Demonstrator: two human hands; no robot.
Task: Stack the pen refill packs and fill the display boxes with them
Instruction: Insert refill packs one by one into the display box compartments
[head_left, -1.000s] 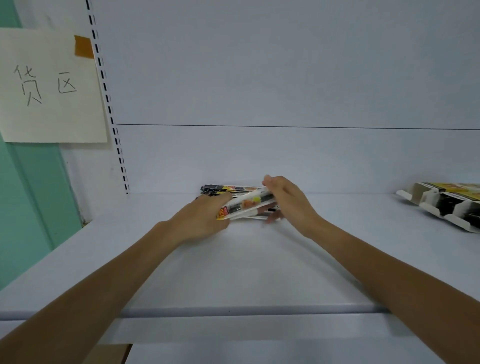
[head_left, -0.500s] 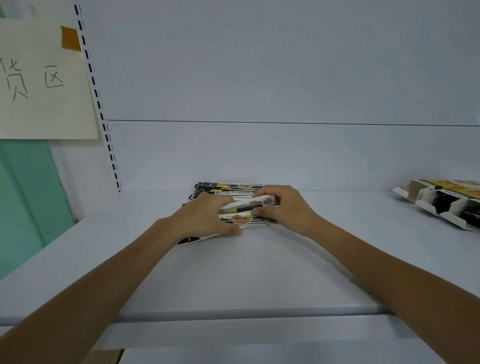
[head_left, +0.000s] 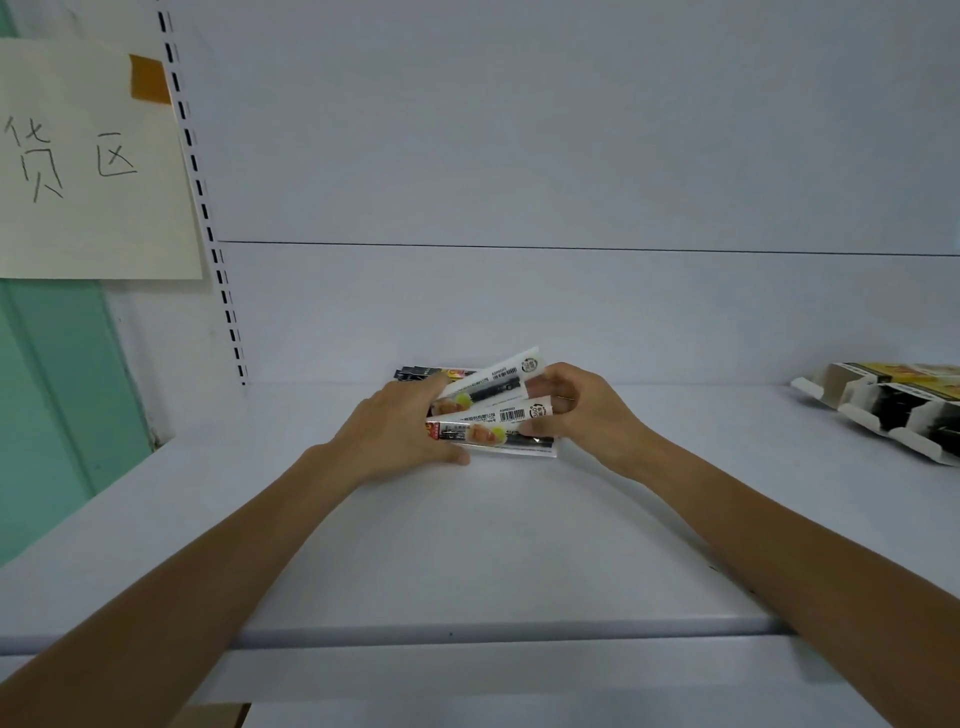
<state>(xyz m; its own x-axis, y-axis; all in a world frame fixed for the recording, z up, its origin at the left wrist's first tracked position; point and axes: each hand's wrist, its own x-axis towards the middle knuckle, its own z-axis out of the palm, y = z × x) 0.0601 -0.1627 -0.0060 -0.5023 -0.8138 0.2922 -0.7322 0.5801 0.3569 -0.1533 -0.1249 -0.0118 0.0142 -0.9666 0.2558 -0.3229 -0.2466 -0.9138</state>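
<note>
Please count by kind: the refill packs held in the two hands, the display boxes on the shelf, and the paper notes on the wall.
Pen refill packs held between left hand and right hand: 2 with faces showing
Display box, cut by the right edge: 1
Paper note: 1
Total: 4
Further packs behind the hands: cannot count.

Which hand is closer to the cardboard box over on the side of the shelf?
Right. The right hand holds the refill packs at the end nearer the display box, though well apart from it; the left hand grips their other end, farther away.
</note>
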